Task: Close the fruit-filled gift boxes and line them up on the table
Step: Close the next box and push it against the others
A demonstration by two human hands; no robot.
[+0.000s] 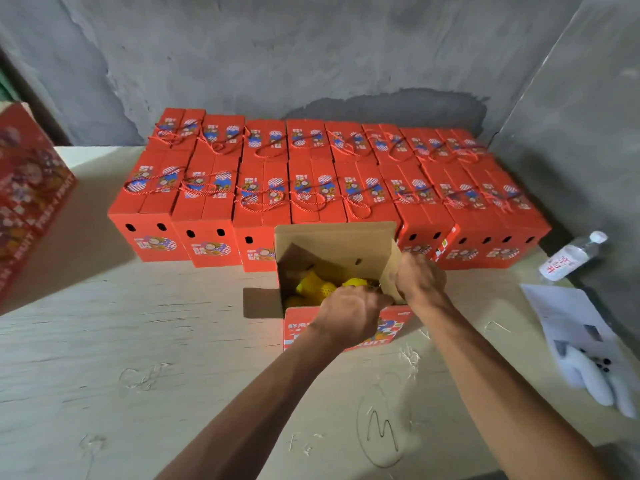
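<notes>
Folding the open box (341,271) shut wanted both hands working together: left hand (349,315) curled over its near rim, right hand (420,280) gripping its right flap, fruit (317,284) tucked below.

Dim, flat light falls on the bench (138,341), with a soft shadow across its left side. Wide-angle bending curves the edges, and the left red box (27,188) is motion-blurred.

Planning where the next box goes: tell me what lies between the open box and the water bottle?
Head view: only bare table between open box and water bottle.
</notes>
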